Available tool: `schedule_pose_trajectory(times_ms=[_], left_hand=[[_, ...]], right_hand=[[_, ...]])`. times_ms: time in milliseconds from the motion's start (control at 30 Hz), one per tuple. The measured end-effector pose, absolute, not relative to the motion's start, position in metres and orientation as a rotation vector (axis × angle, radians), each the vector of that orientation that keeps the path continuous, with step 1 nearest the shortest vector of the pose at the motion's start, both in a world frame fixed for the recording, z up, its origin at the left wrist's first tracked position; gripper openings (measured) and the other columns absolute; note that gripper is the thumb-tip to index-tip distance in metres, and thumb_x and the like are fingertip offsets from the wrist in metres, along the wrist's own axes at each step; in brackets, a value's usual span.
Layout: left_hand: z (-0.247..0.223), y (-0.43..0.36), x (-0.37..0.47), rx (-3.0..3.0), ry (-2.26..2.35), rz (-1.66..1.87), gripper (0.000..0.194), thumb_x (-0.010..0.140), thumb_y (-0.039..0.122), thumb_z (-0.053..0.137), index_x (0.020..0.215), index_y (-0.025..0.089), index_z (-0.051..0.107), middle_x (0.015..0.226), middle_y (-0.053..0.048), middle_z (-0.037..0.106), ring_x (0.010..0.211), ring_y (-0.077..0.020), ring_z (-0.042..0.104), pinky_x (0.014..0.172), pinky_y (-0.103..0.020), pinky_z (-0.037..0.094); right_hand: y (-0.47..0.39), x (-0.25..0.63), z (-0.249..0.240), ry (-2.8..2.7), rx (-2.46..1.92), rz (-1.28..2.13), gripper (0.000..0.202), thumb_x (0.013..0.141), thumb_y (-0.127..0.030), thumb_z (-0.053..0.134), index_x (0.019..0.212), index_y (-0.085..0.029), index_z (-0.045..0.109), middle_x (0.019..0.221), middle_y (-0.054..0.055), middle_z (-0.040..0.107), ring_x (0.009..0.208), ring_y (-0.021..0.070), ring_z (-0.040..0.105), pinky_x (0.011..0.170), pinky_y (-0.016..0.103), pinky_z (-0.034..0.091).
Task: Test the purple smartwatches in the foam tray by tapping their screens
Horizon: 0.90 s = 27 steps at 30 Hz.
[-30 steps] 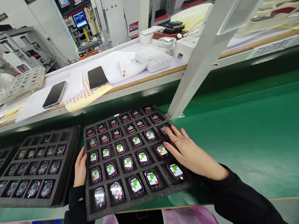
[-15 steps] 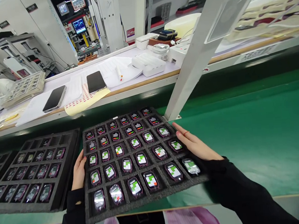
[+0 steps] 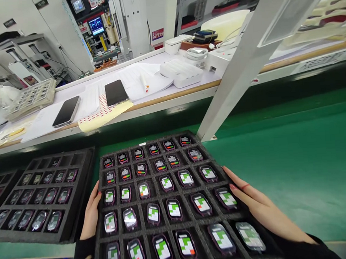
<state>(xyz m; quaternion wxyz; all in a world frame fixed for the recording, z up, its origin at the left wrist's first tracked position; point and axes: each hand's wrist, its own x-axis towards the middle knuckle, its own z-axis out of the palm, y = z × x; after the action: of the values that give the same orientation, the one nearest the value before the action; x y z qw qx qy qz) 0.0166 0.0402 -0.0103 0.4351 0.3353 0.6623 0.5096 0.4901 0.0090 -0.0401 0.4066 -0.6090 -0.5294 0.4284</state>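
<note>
Leftmost, sat a second black foam tray [image 3: 77, 199] on the green belt [image 3: 297, 168], partly filled with dark-screened watch units [image 3: 53, 220], just beside the held one. Behind it, lay two phones [image 3: 66, 111] face up on the white bench [image 3: 157, 73], next to a yellow sheet [image 3: 107, 116]. Next, gripped the near foam tray [image 3: 166, 201] by its left edge with the left hand [image 3: 91, 214], fingers flat along the side, thumb not visible. Carried lit watch units [image 3: 174, 208] in every pocket seen, green-and-white screens in the near rows, darker screens in the far rows. Overhung the belt's near edge. Further right, pressed the right hand [image 3: 264, 210] against the tray's right edge, fingers extended and close together, palm on the side. Rightmost, rose a white slanted post [image 3: 239, 57] from the belt behind the tray.
</note>
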Motion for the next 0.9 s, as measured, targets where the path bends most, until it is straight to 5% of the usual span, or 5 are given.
schedule_pose_trajectory(times_ms=[167,333,500,700,900], left_hand=[[-0.004,0.049,0.014,0.775,1.565,1.213,0.052,0.084,0.034,0.066,0.136,0.028,0.062,0.149,-0.002,0.056,0.146,-0.0275,0.042,0.124,-0.045,0.029],[-0.005,0.084,0.014,0.814,1.515,1.226,0.052,0.082,0.033,0.070,0.133,0.025,0.064,0.149,-0.005,0.056,0.144,-0.0297,0.045,0.123,-0.046,0.031],[-0.011,0.095,0.010,0.856,1.498,1.292,0.051,0.081,0.034,0.072,0.130,0.024,0.067,0.149,-0.006,0.056,0.145,-0.0298,0.043,0.123,-0.044,0.032],[-0.017,0.091,0.005,0.886,1.495,1.300,0.055,0.080,0.036,0.073,0.134,0.023,0.065,0.150,-0.005,0.055,0.146,-0.0290,0.041,0.125,-0.043,0.027],[-0.019,0.094,0.004,0.911,1.478,1.289,0.057,0.079,0.037,0.074,0.134,0.026,0.064,0.151,-0.004,0.054,0.146,-0.0305,0.040,0.125,-0.045,0.028]], right_hand=[[0.018,0.485,-0.019,-1.615,-1.547,0.803,0.057,0.109,-0.046,0.040,0.162,-0.031,0.026,0.158,-0.001,0.034,0.144,0.0309,0.027,0.118,0.052,0.028],[0.063,0.476,-0.002,-2.038,-1.341,0.280,0.043,0.111,-0.028,0.031,0.146,-0.014,0.052,0.146,0.012,0.053,0.142,0.0313,0.036,0.122,0.059,0.022],[0.083,0.465,-0.012,-2.102,-1.290,0.209,0.043,0.107,-0.024,0.032,0.123,-0.008,0.068,0.125,0.018,0.069,0.136,0.0364,0.046,0.120,0.066,0.026],[0.077,0.463,-0.001,-2.115,-1.283,0.238,0.043,0.109,-0.023,0.029,0.127,-0.011,0.066,0.132,0.015,0.065,0.139,0.0339,0.042,0.121,0.065,0.024],[0.083,0.442,0.017,-2.365,-1.150,0.336,0.048,0.111,-0.024,0.024,0.137,0.000,0.057,0.145,0.020,0.052,0.144,0.0315,0.033,0.121,0.059,0.028]])
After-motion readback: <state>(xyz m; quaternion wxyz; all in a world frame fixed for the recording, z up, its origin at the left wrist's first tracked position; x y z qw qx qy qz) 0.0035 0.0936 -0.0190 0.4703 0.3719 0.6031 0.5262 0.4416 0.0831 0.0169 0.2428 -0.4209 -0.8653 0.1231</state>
